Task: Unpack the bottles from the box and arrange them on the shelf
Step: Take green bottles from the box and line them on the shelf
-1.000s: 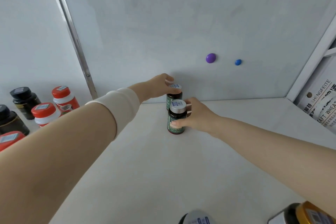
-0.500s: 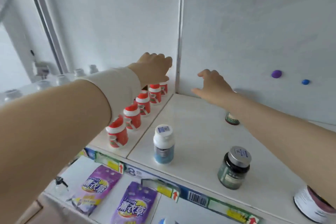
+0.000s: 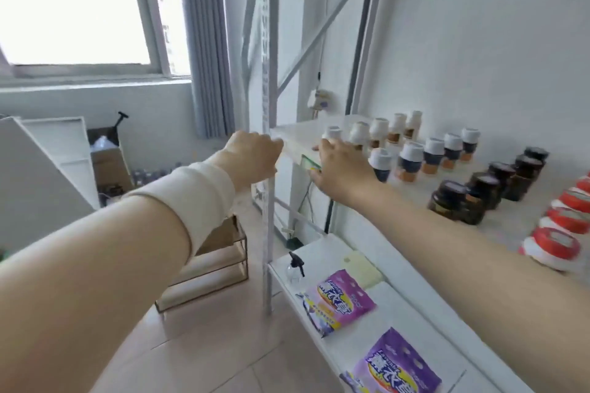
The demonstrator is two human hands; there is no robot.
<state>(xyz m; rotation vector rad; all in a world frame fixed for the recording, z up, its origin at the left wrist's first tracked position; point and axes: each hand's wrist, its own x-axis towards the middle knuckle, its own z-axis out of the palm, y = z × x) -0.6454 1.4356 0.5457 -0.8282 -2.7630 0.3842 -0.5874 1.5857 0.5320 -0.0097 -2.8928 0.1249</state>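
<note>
- Bottles (image 3: 410,158) stand in rows on the shelf (image 3: 292,137).
- Right hand (image 3: 340,169) at the shelf's front edge, fingers loosely apart, seemingly empty.
- Left hand (image 3: 252,158) by the shelf's left corner; fingers hidden, cannot tell.

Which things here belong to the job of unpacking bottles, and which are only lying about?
Job: box; shelf; white-capped bottles; dark jars; red-capped bottles.
Lying about: purple packets; spray bottle; wooden rack.
</note>
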